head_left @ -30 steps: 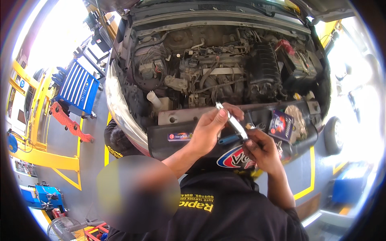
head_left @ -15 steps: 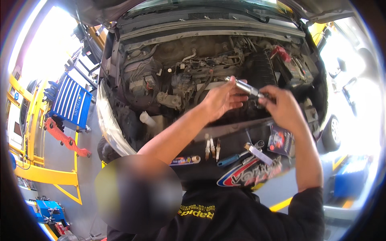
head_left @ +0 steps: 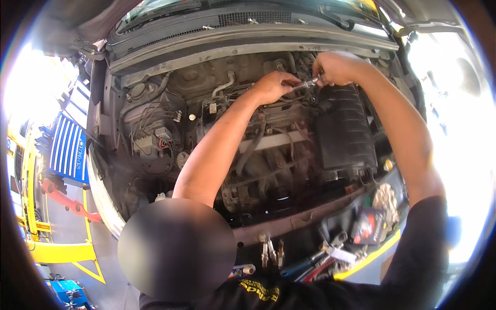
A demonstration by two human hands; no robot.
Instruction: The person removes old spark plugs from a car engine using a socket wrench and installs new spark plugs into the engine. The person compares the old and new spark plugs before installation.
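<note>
Over the back of the engine (head_left: 274, 139), my two hands meet at a slim, shiny chrome socket (head_left: 307, 83). My left hand (head_left: 274, 87) pinches its left end between thumb and fingers. At the other end, my right hand (head_left: 338, 68) has its fingers curled round the tool, partly hiding it. Whether anything sits inside the socket cannot be made out. Just below my right hand lies the ribbed black engine-bay box (head_left: 343, 129).
Several used-looking spark plugs (head_left: 265, 254) lie on the front edge. Right of them are a ratchet (head_left: 338, 238), a dark printed box (head_left: 368, 226) and a crumpled rag (head_left: 385, 199). A blue tool cabinet (head_left: 67, 147) stands at the left; the raised hood (head_left: 62, 26) hangs above.
Both hands have moved farther into the engine bay, carrying the chrome socket toward the back. My view has shifted forward, and my left hand has closed more on the socket's end.
</note>
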